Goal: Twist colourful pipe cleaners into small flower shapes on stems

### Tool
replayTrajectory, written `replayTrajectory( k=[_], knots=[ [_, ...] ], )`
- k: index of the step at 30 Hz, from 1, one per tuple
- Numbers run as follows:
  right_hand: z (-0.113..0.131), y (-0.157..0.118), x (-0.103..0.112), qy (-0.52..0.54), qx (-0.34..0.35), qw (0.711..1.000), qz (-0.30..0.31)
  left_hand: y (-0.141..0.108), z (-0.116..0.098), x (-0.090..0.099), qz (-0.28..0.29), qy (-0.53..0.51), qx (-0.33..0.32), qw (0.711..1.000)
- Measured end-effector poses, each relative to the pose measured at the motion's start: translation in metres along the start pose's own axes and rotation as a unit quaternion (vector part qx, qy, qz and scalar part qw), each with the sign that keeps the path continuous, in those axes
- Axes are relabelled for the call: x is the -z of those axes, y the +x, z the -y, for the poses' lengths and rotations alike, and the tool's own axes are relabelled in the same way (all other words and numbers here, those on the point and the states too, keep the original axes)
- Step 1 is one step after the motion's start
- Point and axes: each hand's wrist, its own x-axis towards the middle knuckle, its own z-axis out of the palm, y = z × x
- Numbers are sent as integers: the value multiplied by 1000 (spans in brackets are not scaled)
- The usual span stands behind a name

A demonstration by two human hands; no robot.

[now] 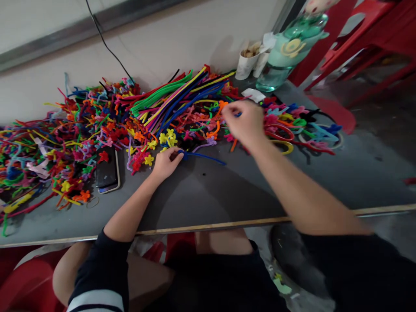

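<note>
My left hand [167,164] rests low over the table, its fingertips pinched on a blue pipe cleaner [208,158]. That pipe cleaner is bunched up at my fingers, and its straight tail points right. Raised above the right part of the pile is my right hand [245,121], thumb and fingers curled together. A bit of blue shows at its palm, but I cannot make out whether it is held. An orange pipe-cleaner piece [222,105] appears beside those fingertips. Just beyond my left hand lie yellow pipe-cleaner flowers [168,138]. Behind them is a bundle of straight pipe cleaners [175,97].
A large heap of coloured pipe-cleaner pieces [65,125] spreads along the wall. A phone [108,171] lies at its front edge. Paper cups [246,65] and a green bottle [282,54] stand at the back right. Finished-looking hoops [282,132] lie right of my forearm.
</note>
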Motion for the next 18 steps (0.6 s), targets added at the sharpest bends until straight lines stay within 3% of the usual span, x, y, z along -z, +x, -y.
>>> replayTrajectory(
  k=[2, 5, 9, 18],
  knots=[
    [-26, 33, 10, -87, -76, 993, -11, -1, 0, 0, 5, 6, -9, 1000],
    [-59, 66, 14, -184, -169, 967, 44, -3, 1, 0, 0, 16, -8, 1000],
    [-77, 78, 10, -232, -192, 950, 80, -4, 1, 0, -21, 38, -5, 999],
    [-72, 86, 16, -296, -150, 938, 103, -10, 0, -3, -24, 111, -57, 992]
  ],
)
